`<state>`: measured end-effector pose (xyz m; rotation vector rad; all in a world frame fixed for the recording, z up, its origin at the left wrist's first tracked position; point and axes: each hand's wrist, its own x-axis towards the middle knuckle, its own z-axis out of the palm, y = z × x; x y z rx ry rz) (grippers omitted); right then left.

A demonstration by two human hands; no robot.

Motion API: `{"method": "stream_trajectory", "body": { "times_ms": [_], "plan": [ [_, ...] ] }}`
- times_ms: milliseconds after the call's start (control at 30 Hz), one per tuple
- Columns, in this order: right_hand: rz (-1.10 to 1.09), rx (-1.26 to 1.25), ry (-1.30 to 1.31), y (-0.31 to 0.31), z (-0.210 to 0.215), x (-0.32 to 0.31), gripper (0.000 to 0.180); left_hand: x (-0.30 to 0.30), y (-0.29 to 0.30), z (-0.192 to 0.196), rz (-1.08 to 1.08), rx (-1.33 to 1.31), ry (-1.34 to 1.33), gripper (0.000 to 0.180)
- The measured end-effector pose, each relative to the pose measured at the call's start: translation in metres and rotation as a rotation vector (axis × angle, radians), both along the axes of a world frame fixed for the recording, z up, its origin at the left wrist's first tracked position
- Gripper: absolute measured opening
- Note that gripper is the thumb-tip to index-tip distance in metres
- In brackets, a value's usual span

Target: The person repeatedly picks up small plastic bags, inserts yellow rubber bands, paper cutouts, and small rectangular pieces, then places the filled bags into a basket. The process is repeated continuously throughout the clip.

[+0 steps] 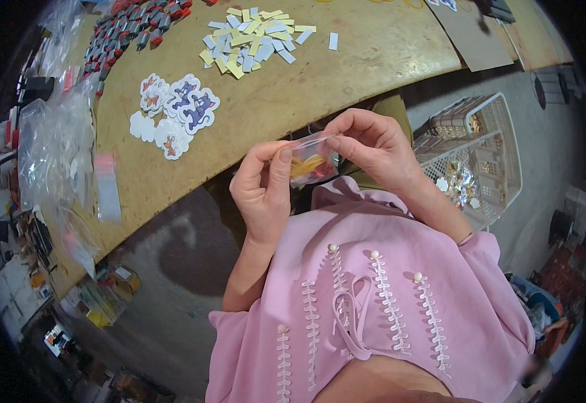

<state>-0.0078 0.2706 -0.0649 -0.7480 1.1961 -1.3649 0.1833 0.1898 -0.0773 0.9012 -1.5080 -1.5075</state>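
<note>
Between my two hands, just off the table's front edge, is a small clear zip bag [314,176] with yellow bands and something red inside. My left hand [265,185] pinches its upper left corner between thumb and fingers. The thumb and fingertips of my right hand [372,144] grip the upper right corner, along the bag's mouth. Whether the zip is fully closed I cannot tell. Farther left on the table lie cartoon cut-out stickers [192,104], some showing blue animals, others brown ones. A stack of empty zip bags [107,188] rests near the table's left side.
Yellow and pale blue paper slips [256,40] are heaped on the table [373,50]. Small grey and red parts [132,30] cover its far left, beside loose clear plastic bags [54,154]. A white plastic basket [508,144] holding shiny packets stands on the floor at right.
</note>
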Motion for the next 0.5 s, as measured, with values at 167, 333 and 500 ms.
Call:
{"method": "stream_trajectory", "body": {
  "times_ms": [167,333,500],
  "plan": [
    [-0.073,0.007,0.041,-0.003,0.0,0.008,0.01,0.004,-0.001,0.001,-0.031,0.073,0.003,0.011],
    [-0.102,0.024,0.381,-0.003,0.01,0.019,0.01,0.001,-0.014,-0.004,-0.131,-0.193,-0.172,0.013],
    [-0.039,-0.156,0.766,-0.002,0.001,0.018,0.01,-0.007,-0.015,0.009,-0.124,-0.491,-0.341,0.013]
  ]
}}
